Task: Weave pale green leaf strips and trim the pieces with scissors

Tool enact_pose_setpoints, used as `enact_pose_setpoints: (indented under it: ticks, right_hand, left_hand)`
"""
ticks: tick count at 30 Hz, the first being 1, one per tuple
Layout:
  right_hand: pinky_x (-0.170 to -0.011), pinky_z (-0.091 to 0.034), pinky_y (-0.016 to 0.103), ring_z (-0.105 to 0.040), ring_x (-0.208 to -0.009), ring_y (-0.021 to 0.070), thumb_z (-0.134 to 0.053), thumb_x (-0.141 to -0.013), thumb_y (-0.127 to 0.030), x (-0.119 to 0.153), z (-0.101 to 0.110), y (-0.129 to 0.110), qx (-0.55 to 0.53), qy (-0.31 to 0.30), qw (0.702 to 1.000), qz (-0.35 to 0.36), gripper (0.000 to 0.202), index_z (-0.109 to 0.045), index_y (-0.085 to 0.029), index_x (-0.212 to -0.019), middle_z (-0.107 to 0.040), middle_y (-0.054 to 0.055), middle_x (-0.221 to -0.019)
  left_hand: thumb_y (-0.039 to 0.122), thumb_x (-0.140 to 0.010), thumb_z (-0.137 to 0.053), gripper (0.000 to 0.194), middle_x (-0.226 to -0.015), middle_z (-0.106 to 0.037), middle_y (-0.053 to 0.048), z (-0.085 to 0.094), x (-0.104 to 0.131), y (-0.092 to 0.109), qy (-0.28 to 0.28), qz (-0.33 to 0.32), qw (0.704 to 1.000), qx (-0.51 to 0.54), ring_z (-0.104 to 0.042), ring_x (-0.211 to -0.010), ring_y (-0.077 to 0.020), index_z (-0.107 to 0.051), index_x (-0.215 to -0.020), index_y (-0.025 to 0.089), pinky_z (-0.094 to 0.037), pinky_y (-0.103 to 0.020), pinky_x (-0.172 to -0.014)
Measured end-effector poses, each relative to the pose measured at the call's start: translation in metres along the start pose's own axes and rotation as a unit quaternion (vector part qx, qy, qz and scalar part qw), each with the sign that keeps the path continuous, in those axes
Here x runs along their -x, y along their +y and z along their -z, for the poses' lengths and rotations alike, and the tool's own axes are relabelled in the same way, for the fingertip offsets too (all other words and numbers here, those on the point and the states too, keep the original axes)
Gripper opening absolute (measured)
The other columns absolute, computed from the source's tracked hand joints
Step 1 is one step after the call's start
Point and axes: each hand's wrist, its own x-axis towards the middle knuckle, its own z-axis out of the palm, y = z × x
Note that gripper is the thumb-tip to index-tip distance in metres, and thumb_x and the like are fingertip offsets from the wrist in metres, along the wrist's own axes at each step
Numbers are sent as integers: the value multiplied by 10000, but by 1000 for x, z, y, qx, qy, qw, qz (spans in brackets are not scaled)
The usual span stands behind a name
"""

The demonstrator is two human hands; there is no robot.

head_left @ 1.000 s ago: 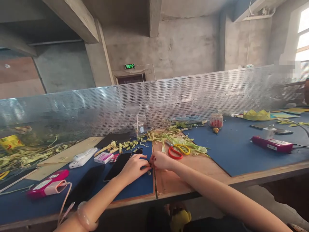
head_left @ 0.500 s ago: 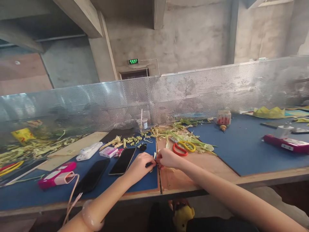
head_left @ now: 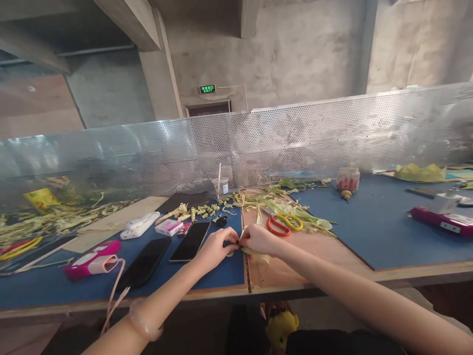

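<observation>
My left hand [head_left: 218,246] and my right hand [head_left: 258,240] meet fingertip to fingertip over the seam between the blue mat and the bare wooden board. Both pinch a thin pale green strip of leaf [head_left: 254,255], whose loose part hangs under my right hand. Just beyond my right hand lie scissors [head_left: 280,225] with one red and one yellow handle. A heap of pale green husk strips [head_left: 269,199] spreads behind them. Near my left hand are a dark phone [head_left: 190,241] and a small black object [head_left: 220,221].
Knotted green pieces [head_left: 207,212], a purple-white box [head_left: 169,227], a white device [head_left: 139,225], another phone [head_left: 146,261] and a magenta device with a cable [head_left: 92,260] lie left. A cup with a straw [head_left: 220,187] stands behind; a jar [head_left: 348,179] stands right.
The view has shifted slightly. My hands stay together, but the pale strip now shows more clearly below my right fingers, and the upright white tip between the hands is less visible.
</observation>
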Motion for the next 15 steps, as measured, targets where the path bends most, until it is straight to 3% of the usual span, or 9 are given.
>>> enact_pose_setpoints:
  ticks: [6, 10, 15]
  right_hand:
    - [-514, -342, 211, -504, -562, 116, -528, -692, -164, -1, -3, 4, 64, 32, 996, 50, 116, -637, -149, -655, -600, 23, -603]
    - [-575, -368, 214, -521, -637, 121, -545, -702, -164, 2, -9, 14, 33, 75, 991, 102, 94, -637, -165, -680, -618, 25, -698]
    - [-618, -393, 230, -533, -667, 130, -547, -727, -205, 4, -15, 19, -21, 103, 988, 110, 113, -647, -176, -683, -619, 25, -722]
  left_hand:
    - [237, -700, -574, 213, -785, -679, 14, 1, -1, -2, 11, 22, 1000, -15, -619, -829, -170, -489, -895, 225, -439, -286, -758]
    - [260, -699, -585, 267, -769, -687, 23, 1, 0, -3, 21, 26, 999, -20, -618, -826, -170, -490, -946, 225, -426, -294, -781]
    - [278, -703, -586, 318, -812, -693, 11, -1, 2, -2, 29, 30, 999, -11, -626, -837, -173, -487, -1001, 225, -436, -295, -788]
